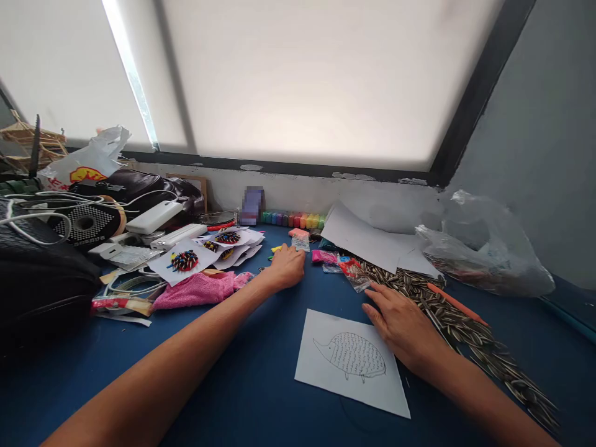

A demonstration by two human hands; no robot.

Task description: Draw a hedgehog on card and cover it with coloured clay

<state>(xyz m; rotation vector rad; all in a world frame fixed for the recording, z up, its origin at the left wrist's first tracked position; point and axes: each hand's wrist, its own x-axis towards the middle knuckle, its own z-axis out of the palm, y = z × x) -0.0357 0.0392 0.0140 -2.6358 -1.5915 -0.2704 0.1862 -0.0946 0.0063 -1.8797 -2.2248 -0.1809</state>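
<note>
My left hand (pixel 287 268) reaches to the middle of the blue table, fingers bent down and drawn together beside a small yellow packet (pixel 276 249) and a clear bag (pixel 300 241); what they grip, if anything, is hidden. Fingers stretched out, my right hand (pixel 403 324) lies open and holds nothing. It is over the right edge of a white sheet (pixel 321 366) bearing a line drawing of a hedgehog-like animal. Just beyond its fingertips lies a clear packet with red in it (pixel 354 273). Striped sunflower seeds (pixel 459 320) spread along its right side.
An orange pencil-like stick (pixel 456 304) lies on the seeds, below white papers (pixel 367 239) and a clear plastic bag (pixel 493 248). Coloured clay-like blocks (pixel 293 220) line the wall. Decorated paper cards (pixel 184 261), a pink cloth (pixel 195 290), cables and black bags (pixel 41 279) crowd the left.
</note>
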